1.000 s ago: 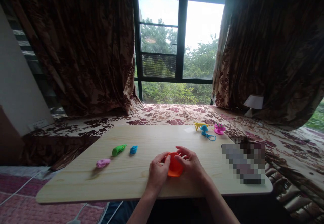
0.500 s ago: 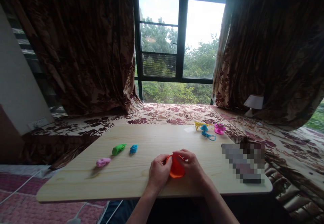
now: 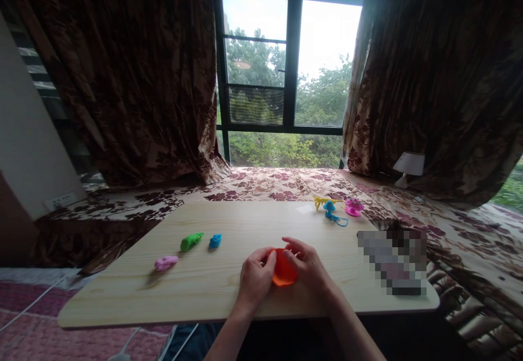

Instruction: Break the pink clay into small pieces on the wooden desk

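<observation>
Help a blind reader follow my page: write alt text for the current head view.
A person's left hand and right hand hold a rounded orange piece at a pale table; a pink lump, a green lump and a blue lump lie to the left. A window shows beyond.

On the table (image 3: 204,295), a free lane ran between the blue toy (image 3: 216,240) and the left hand (image 3: 254,276). Another separated the right hand (image 3: 309,265) from the blurred object (image 3: 390,265). Beyond, the mushroom (image 3: 329,206), yellow toy (image 3: 319,203) and magenta toy (image 3: 354,207) obstructed the far right corner.
</observation>
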Demonstrator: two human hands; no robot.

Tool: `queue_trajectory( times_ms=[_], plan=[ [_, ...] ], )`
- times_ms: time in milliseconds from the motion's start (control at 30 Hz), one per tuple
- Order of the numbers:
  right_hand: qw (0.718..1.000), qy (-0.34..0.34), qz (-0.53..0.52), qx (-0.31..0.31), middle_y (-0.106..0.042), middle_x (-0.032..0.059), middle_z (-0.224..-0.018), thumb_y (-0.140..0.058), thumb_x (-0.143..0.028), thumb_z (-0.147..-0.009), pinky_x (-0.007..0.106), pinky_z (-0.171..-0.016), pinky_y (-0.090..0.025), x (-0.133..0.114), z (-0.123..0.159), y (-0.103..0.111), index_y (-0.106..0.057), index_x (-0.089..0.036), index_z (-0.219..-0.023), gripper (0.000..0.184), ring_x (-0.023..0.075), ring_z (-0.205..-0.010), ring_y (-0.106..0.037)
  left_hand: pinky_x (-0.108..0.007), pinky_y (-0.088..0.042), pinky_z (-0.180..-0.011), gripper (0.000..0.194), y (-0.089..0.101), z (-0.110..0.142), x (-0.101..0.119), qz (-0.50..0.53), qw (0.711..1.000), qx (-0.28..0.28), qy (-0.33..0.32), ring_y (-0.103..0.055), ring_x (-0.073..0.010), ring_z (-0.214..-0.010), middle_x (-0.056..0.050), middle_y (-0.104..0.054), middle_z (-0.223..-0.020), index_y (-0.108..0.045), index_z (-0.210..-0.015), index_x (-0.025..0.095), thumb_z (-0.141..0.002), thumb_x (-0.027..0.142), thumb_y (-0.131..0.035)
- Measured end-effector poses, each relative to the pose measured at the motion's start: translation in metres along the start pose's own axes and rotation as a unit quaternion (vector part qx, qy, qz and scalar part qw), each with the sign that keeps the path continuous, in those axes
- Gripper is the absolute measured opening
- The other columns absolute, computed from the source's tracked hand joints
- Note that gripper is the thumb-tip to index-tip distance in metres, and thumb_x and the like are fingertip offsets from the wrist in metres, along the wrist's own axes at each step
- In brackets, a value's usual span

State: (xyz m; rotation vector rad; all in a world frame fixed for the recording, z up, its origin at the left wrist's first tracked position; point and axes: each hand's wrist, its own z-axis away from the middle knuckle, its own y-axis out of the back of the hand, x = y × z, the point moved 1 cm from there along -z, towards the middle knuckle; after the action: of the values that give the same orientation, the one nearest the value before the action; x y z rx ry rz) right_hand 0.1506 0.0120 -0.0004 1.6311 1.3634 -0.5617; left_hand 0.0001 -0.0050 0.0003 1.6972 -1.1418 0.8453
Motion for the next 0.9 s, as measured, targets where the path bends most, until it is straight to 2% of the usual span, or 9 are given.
queue_trajectory(
  times_ms=[133,200,400,500,633,767,900],
  plan=[
    [1.0,0.0,-0.011,-0.002,-0.063,0.0035,-0.083,-0.05,-0.026,-0.082,0.023,-0.059,-0.046,0.0001,0.0006,0.0025,-0.067,-0.018,-0.087,0.019,0.0141,-0.071,-0.058,-0.025,-0.047,-0.061,0.026,-0.0008,0.0005,-0.0021,0.0,1.0,0.009,0.01,-0.06,-0.0158,-0.067,-0.003,-0.065,-0.072,-0.063,-0.08,0.018,-0.077,0.04,-0.049],
    [1.0,0.002,-0.016,-0.008,-0.063,0.0032,-0.081,-0.051,-0.026,-0.082,0.022,-0.059,-0.045,-0.0012,0.001,0.002,-0.068,-0.018,-0.084,0.019,0.014,-0.071,-0.058,-0.024,-0.047,-0.059,0.026,-0.001,0.0005,-0.0014,0.002,1.0,0.006,0.008,-0.059,-0.0152,-0.065,-0.002,-0.064,-0.071,-0.063,-0.079,0.018,-0.076,0.04,-0.05],
    [1.0,-0.001,-0.02,-0.008,-0.063,0.0032,-0.08,-0.052,-0.026,-0.081,0.022,-0.058,-0.045,-0.0003,0.0006,-0.0009,-0.068,-0.018,-0.087,0.018,0.0138,-0.069,-0.058,-0.024,-0.047,-0.067,0.025,0.0017,-0.0001,0.002,0.007,1.0,0.004,-0.006,-0.06,-0.0165,-0.077,-0.004,-0.066,-0.079,-0.065,-0.08,0.018,-0.076,0.038,-0.05],
    [1.0,-0.004,-0.019,0.0,-0.063,0.003,-0.082,-0.055,-0.026,-0.079,0.023,-0.057,-0.045,0.0018,0.0001,-0.0001,-0.066,-0.018,-0.092,0.019,0.0137,-0.068,-0.058,-0.025,-0.048,-0.067,0.027,0.002,0.0004,-0.0002,0.007,1.0,0.015,-0.003,-0.06,-0.0171,-0.075,-0.005,-0.065,-0.078,-0.065,-0.082,0.016,-0.077,0.038,-0.049],
    [1.0,-0.001,-0.021,-0.001,-0.062,0.0026,-0.079,-0.055,-0.024,-0.079,0.022,-0.056,-0.044,0.0026,0.0001,0.0005,-0.068,-0.018,-0.081,0.014,0.0135,-0.068,-0.058,-0.026,-0.049,-0.066,0.029,0.0001,0.0017,-0.0006,0.012,1.0,0.006,-0.004,-0.061,-0.0174,-0.073,-0.005,-0.066,-0.078,-0.066,-0.085,0.017,-0.076,0.038,-0.05],
    [1.0,-0.002,-0.023,-0.002,-0.062,0.0031,-0.08,-0.053,-0.025,-0.08,0.022,-0.057,-0.045,0.0018,0.0002,0.0007,-0.068,-0.018,-0.084,0.016,0.0137,-0.07,-0.058,-0.025,-0.049,-0.068,0.027,0.0,0.0015,0.0023,0.018,1.0,-0.008,-0.015,-0.061,-0.0177,-0.077,-0.005,-0.067,-0.08,-0.068,-0.084,0.018,-0.076,0.036,-0.05],
    [1.0,-0.008,-0.017,0.002,-0.063,0.0036,-0.082,-0.053,-0.026,-0.081,0.022,-0.056,-0.044,0.0017,0.0001,0.0034,-0.067,-0.017,-0.086,0.017,0.014,-0.07,-0.059,-0.026,-0.049,-0.07,0.028,0.002,0.0009,0.0016,0.018,1.0,0.014,-0.013,-0.06,-0.0172,-0.078,-0.005,-0.066,-0.081,-0.067,-0.088,0.017,-0.077,0.036,-0.049]
  ],
)
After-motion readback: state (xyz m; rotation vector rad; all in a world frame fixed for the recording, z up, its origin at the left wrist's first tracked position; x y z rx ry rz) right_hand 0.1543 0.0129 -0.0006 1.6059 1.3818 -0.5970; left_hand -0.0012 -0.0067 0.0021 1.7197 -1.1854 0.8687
